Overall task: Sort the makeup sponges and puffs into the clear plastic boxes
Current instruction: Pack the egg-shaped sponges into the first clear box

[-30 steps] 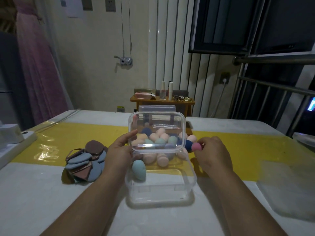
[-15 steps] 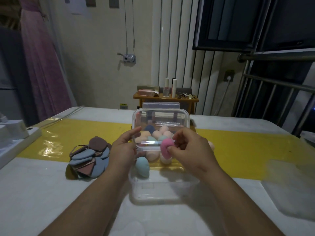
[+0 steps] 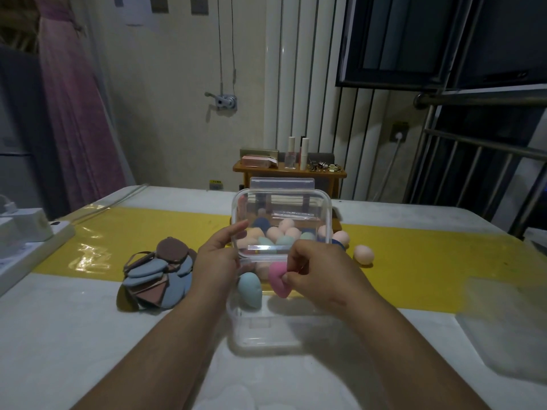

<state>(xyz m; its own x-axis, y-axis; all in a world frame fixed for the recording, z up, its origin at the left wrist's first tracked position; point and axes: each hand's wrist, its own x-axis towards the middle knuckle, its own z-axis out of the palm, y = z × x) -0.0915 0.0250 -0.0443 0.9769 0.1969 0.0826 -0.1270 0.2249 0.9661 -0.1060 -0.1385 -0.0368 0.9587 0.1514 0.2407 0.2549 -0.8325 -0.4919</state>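
One pink sponge point(image 3: 278, 281): your right hand point(image 3: 322, 276) pinched it between thumb and curled fingertips, over the clear box point(image 3: 266, 335). One teal sponge point(image 3: 249, 291) stood inside, at its 9 o'clock. Your left hand point(image 3: 217, 261) gripped the raised lid point(image 3: 281, 214), thumb and fingers on its left edge. Puffs point(image 3: 157, 276) lay heaped at the box's 9 o'clock. Wall notice point(image 3: 137, 10): writing too blurred to read.

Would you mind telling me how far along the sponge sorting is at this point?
Done: a blue sponge sits in the box. In hand: the right hand pinches a pink sponge over it; the left hand holds the lid. Left: loose sponges and the puffs.
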